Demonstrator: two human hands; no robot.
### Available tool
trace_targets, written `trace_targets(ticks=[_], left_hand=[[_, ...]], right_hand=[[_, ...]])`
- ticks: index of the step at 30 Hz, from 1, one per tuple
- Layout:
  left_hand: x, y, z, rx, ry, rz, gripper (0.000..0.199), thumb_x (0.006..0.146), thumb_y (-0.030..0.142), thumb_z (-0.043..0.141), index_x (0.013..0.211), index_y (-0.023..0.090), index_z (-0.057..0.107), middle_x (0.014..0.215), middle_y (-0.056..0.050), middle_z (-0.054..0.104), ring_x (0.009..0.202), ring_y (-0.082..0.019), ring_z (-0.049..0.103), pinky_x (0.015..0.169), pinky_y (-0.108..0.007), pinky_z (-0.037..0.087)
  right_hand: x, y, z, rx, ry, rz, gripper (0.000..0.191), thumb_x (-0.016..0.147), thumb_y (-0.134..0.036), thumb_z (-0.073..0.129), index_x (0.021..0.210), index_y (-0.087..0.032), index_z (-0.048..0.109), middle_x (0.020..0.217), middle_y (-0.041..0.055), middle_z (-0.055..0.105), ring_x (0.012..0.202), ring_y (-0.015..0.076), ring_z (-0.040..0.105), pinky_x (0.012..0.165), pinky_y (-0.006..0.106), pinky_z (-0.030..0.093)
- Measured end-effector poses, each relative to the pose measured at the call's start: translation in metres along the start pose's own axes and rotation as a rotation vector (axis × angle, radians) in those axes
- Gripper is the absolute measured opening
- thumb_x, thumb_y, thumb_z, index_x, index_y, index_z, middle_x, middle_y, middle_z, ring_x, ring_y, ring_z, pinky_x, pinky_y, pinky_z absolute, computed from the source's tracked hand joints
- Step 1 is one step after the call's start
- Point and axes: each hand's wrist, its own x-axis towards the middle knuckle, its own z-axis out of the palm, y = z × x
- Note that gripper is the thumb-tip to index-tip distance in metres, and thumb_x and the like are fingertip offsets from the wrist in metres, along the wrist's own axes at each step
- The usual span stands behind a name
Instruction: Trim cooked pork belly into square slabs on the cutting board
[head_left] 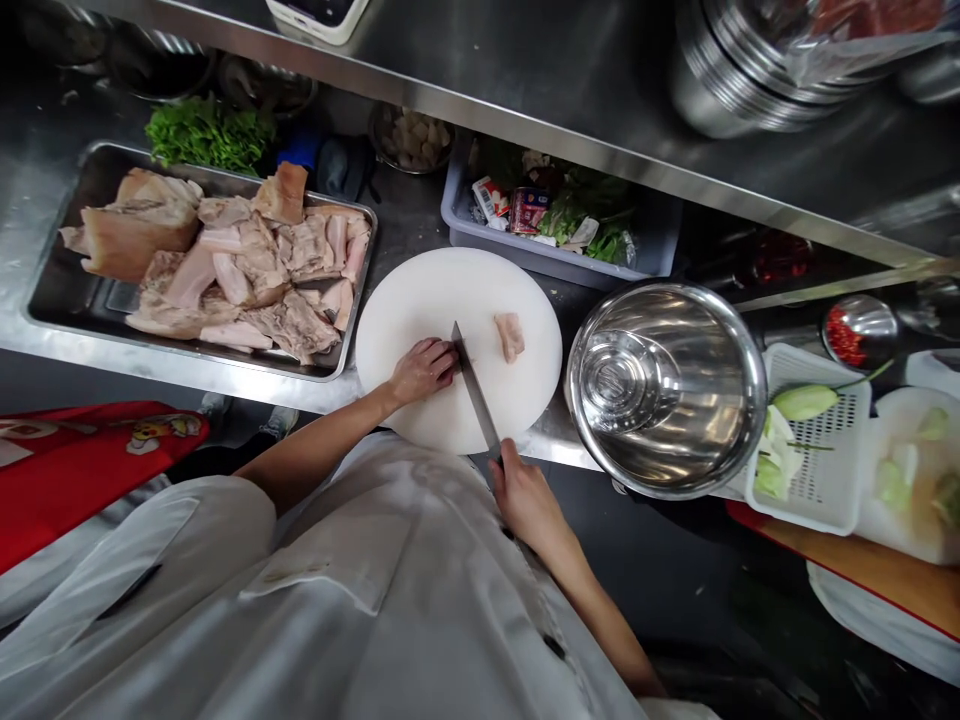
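Note:
On the round white cutting board (405,300), my left hand (426,370) rests with its fingers curled and pressed down. Whatever lies under those fingertips is hidden. My right hand (529,490) grips the handle of a kitchen knife (478,392), whose blade slants across the board beside my left fingertips. A small pale piece of meat (509,337) lies to the right of the blade, apart from both hands. Large chunks of pale cooked-looking meat (247,265) with skin fill much of the metal tray (56,320) to the left of the board.
A large steel pot (750,420) stands right of the board. Behind the board, a grey-blue bin (562,258) holds scraps and wrappers. Green herbs (210,135) lie behind the tray. A metal shelf (487,130) overhangs the back. At right sits a white basket (840,490) with vegetables.

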Motion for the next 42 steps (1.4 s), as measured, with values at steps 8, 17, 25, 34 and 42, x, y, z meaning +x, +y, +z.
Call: trace_targets(ticks=[8, 17, 25, 34, 42], left_hand=[[0.0, 0.0, -0.001, 0.017, 0.007, -0.011, 0.021, 0.093, 0.02, 0.061, 0.112, 0.02, 0.07, 0.117, -0.013, 0.069, 0.11, -0.028, 0.064, 0.098, -0.05, 0.056], [0.0, -0.001, 0.001, 0.087, 0.057, 0.034, 0.018, 0.092, 0.02, 0.063, 0.109, 0.017, 0.07, 0.116, -0.014, 0.07, 0.107, -0.027, 0.064, 0.094, -0.043, 0.059], [0.0, -0.001, 0.0, 0.066, 0.029, 0.027, 0.023, 0.091, 0.021, 0.064, 0.114, 0.019, 0.069, 0.116, -0.014, 0.07, 0.107, -0.027, 0.066, 0.095, -0.047, 0.059], [0.003, 0.0, 0.001, 0.04, 0.063, -0.008, 0.02, 0.094, 0.019, 0.06, 0.111, 0.02, 0.071, 0.115, -0.012, 0.072, 0.107, -0.026, 0.066, 0.097, -0.047, 0.059], [-0.002, -0.001, 0.0, 0.055, 0.053, 0.023, 0.023, 0.096, 0.018, 0.055, 0.111, 0.021, 0.072, 0.114, -0.012, 0.072, 0.111, -0.027, 0.064, 0.099, -0.047, 0.057]], right_hand=[[0.041, -0.017, -0.017, -0.027, 0.13, -0.036, 0.028, 0.112, -0.025, 0.038, 0.136, -0.012, 0.042, 0.097, 0.0132, 0.077, 0.092, 0.0268, 0.075, 0.066, 0.029, 0.037], [0.006, -0.009, -0.011, -0.026, 0.125, -0.089, 0.025, 0.11, -0.019, 0.036, 0.132, -0.012, 0.045, 0.086, 0.0122, 0.076, 0.08, 0.0267, 0.074, 0.061, 0.03, 0.029], [-0.001, -0.002, -0.003, 0.005, 0.082, -0.055, 0.024, 0.11, -0.021, 0.037, 0.13, -0.015, 0.049, 0.086, 0.0102, 0.075, 0.081, 0.0269, 0.074, 0.064, 0.03, 0.035], [0.004, 0.0, -0.005, 0.003, 0.007, -0.037, 0.025, 0.111, -0.023, 0.039, 0.133, -0.014, 0.046, 0.095, 0.0113, 0.076, 0.091, 0.0263, 0.074, 0.069, 0.029, 0.037], [0.054, -0.023, -0.014, -0.011, 0.112, -0.035, 0.028, 0.113, -0.024, 0.035, 0.136, -0.012, 0.043, 0.103, 0.0143, 0.077, 0.097, 0.0254, 0.074, 0.072, 0.029, 0.041]])
